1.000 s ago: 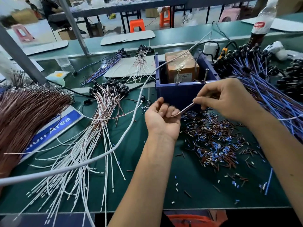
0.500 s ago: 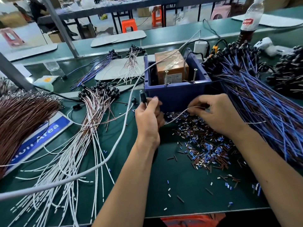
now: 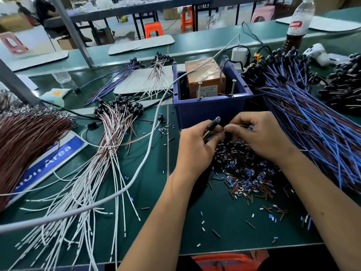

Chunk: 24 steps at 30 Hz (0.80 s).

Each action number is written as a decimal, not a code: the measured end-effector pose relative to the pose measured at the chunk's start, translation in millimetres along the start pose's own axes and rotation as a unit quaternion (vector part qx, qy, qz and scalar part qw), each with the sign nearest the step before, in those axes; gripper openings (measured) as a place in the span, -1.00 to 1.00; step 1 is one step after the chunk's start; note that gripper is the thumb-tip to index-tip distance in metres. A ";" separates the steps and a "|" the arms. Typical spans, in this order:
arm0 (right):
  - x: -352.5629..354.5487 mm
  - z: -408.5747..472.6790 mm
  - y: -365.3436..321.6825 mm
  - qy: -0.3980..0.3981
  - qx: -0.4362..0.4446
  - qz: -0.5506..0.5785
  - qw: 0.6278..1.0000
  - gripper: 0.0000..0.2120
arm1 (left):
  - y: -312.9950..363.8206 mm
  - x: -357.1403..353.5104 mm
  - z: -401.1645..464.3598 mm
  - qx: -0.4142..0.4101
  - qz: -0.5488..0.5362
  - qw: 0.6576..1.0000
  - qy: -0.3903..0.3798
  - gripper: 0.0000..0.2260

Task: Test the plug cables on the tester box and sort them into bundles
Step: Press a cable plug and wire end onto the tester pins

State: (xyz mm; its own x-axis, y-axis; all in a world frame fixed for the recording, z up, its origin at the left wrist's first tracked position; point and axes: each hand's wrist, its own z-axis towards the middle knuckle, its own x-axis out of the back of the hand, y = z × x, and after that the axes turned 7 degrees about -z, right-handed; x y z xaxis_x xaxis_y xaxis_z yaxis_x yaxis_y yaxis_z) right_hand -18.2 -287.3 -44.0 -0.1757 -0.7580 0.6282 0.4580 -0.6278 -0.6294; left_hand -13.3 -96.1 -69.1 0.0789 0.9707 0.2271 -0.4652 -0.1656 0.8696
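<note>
Just in front of the blue tester box (image 3: 210,112), we grip a black plug (image 3: 213,123) in our curled left hand (image 3: 195,147), its tip tilted up. Our right hand (image 3: 261,135) pinches the thin cable (image 3: 237,126) beside it. Both hands hover over cut sleeve bits (image 3: 246,173) on the green bench (image 3: 156,192), white-cabled bundle (image 3: 93,173) at left, blue bundle (image 3: 312,124) at right.

A cola bottle (image 3: 296,26) stands at the bench's far right, orange stools (image 3: 154,29) wait beyond in the aisle, a blue sign (image 3: 56,153) (partly hidden by brown wires) lies left, and cut insulation bits (image 3: 248,173) litter the mat.
</note>
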 end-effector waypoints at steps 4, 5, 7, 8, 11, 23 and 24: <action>-1.3 -0.3 -1.9 0.008 0.005 -0.001 1.000 -0.75 | -0.1 2.1 0.3 0.012 -0.014 1.000 -0.022 -0.93; -1.5 -0.5 -2.2 0.008 0.006 0.001 1.000 -0.75 | 0.3 1.9 -0.4 0.009 -0.012 1.000 -0.026 -0.92; -1.6 -0.6 -2.3 0.008 0.007 0.013 1.000 -0.76 | 1.0 1.1 -1.4 0.004 -0.018 0.999 -0.027 -0.90; -1.8 -0.5 -2.1 0.007 0.007 0.021 1.000 -0.76 | 0.7 0.9 -1.4 0.002 -0.020 0.999 -0.026 -0.89; -3.5 -1.1 -2.6 0.016 0.005 0.040 0.999 -0.78 | 0.3 0.9 -0.7 0.002 -0.020 1.000 -0.015 -0.91; 10.3 -2.5 -6.0 0.043 -0.071 0.112 0.990 -0.71 | 1.6 11.3 1.6 0.035 -0.009 0.999 0.007 -0.85; 15.0 -2.9 -4.9 0.047 -0.079 0.126 0.988 -0.72 | 1.5 14.6 2.5 0.043 -0.019 0.999 0.024 -0.84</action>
State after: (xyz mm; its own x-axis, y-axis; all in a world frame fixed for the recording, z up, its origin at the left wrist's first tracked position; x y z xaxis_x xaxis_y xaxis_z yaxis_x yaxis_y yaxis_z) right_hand -25.6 -296.2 -32.8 -0.1563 -0.9022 0.4020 0.3574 -0.4311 -0.8285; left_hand -10.7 -82.7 -63.4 0.0511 0.9834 0.1743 -0.3858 -0.1416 0.9117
